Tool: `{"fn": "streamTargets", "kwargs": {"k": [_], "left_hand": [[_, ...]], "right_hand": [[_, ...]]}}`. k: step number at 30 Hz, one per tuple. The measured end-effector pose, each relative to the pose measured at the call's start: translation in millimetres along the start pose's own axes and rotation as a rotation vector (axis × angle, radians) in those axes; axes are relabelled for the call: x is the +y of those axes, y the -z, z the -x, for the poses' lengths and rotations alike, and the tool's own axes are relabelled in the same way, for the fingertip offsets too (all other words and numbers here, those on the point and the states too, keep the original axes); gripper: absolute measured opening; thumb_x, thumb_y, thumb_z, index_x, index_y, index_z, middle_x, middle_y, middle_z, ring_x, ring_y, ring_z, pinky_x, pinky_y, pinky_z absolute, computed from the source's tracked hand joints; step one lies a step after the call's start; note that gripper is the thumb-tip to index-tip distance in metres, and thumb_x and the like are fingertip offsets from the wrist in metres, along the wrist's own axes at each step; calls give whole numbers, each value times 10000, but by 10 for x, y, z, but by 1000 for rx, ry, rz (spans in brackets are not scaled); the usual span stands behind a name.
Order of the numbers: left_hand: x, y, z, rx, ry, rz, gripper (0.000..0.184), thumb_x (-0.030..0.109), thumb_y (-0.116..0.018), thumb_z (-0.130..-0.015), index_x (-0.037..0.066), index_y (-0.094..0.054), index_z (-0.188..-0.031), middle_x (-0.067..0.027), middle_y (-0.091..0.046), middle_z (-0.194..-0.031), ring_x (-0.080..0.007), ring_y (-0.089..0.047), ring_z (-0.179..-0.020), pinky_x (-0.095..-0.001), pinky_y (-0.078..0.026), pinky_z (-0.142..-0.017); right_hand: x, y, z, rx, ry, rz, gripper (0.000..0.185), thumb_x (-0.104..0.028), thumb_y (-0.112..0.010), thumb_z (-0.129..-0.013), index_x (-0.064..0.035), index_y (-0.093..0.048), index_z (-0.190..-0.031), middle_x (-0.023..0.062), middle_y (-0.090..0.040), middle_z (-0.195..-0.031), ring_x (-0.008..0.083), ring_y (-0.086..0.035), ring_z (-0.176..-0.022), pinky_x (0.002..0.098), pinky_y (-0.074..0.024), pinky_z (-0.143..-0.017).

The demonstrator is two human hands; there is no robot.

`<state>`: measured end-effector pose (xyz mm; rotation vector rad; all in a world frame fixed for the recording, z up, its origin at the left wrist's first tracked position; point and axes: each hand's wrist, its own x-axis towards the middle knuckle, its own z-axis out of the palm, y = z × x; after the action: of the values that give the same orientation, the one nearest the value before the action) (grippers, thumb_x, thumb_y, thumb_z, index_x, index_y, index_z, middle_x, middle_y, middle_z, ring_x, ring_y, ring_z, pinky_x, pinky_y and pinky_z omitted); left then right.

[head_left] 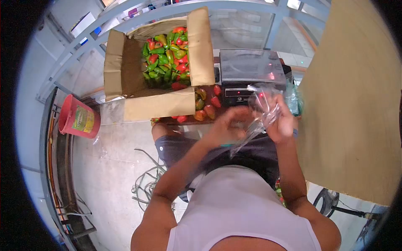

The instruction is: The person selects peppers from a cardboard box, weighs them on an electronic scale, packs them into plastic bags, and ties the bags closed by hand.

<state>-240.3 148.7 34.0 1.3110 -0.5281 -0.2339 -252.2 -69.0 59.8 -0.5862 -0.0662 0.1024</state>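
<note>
A clear plastic bag [264, 109] hangs crumpled in front of the scale, above my lap. My right hand [282, 122] grips it along its right side. To the left of the bag is my left hand [229, 126], smeared by motion, so I cannot make out its fingers or whether they touch the plastic. Behind the bag stands a digital scale [251, 67] with a flat metal pan and a lit red display. Several loose peppers [209, 111] lie on the low table left of the scale, partly beneath a box flap.
An open cardboard box [159, 101] of red and green peppers [167, 58] stands at the back left. A red bucket [88, 115] is on the left, with tangled green strapping [146, 182] on the floor. A large tan board [351, 108] rises close on my right.
</note>
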Motion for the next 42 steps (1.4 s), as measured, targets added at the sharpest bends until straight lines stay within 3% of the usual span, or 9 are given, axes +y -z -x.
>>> {"fn": "streamTargets", "kwargs": {"k": [2,3,9,12,18,19,33,39,42], "left_hand": [[-115,71,165,-312,185,-113,432,152,-732,-878,43,-548,-1253,-69,-646,-1091,-156,-628,-1013,-339,-528,-879],[-246,150,212,-231,173,-77,464,227,-710,-892,51,-529,-1282,-66,-637,-1124,-171,-618,-1042,-359,-517,-905],[0,7,234,67,455,686,650,549,-575,-926,34,-518,-1319,-154,-648,-1185,-318,-627,-1110,-455,-528,-930],[-112,70,173,-6,471,886,563,438,-572,-963,1,-539,-1317,-158,-654,-1163,-266,-626,-1122,-451,-536,-916],[142,238,174,164,398,484,215,165,-639,-955,14,-685,-1100,-91,-718,-949,-196,-703,-850,-343,-577,-765],[137,253,170,166,382,431,222,162,-644,-950,9,-680,-1106,-90,-717,-949,-196,-703,-838,-340,-582,-753],[189,88,239,166,464,224,144,129,-673,-930,-3,-716,-971,-80,-716,-845,-139,-691,-740,-288,-584,-669],[160,176,278,159,414,-267,144,139,-664,-941,6,-708,-905,-51,-685,-747,-106,-641,-625,-242,-509,-546],[142,152,277,178,327,3,172,158,-659,-949,15,-689,-859,-9,-620,-669,-74,-562,-550,-228,-452,-495]], "right_hand": [[-8,18,-86,147,119,-117,289,-301,-409,-1047,-69,-561,-1127,105,-609,-1290,310,-569,-1230,582,-541,-866],[-90,-1,-76,133,107,-152,361,-298,-307,-1069,-66,-557,-1188,97,-551,-1397,311,-427,-1379,658,-472,-944],[-173,232,-56,-315,234,-459,415,-280,-239,-1077,-80,-593,-1163,78,-471,-1486,334,-344,-1432,775,-304,-1018],[-196,239,16,-284,267,-481,406,-272,-252,-1076,-81,-601,-1155,66,-470,-1487,324,-336,-1438,777,-299,-1019],[-314,561,79,-275,329,-347,388,-294,-283,-1075,-102,-609,-1163,40,-491,-1471,300,-370,-1423,753,-306,-1035],[-312,635,83,-354,369,-235,436,-287,-195,-1084,-100,-522,-1305,-2,-440,-1515,296,-352,-1434,750,-255,-1065],[-259,670,179,-119,432,-281,368,-308,-279,-1081,-128,-598,-1114,-4,-485,-1481,230,-358,-1431,698,-314,-1073],[-104,932,230,-52,344,-178,368,-332,-290,-1079,-137,-601,-1107,30,-519,-1444,276,-404,-1399,681,-359,-1052],[30,1065,366,126,157,-106,381,-387,-344,-1062,-131,-589,-1203,46,-541,-1403,298,-477,-1323,626,-446,-1000]]}}
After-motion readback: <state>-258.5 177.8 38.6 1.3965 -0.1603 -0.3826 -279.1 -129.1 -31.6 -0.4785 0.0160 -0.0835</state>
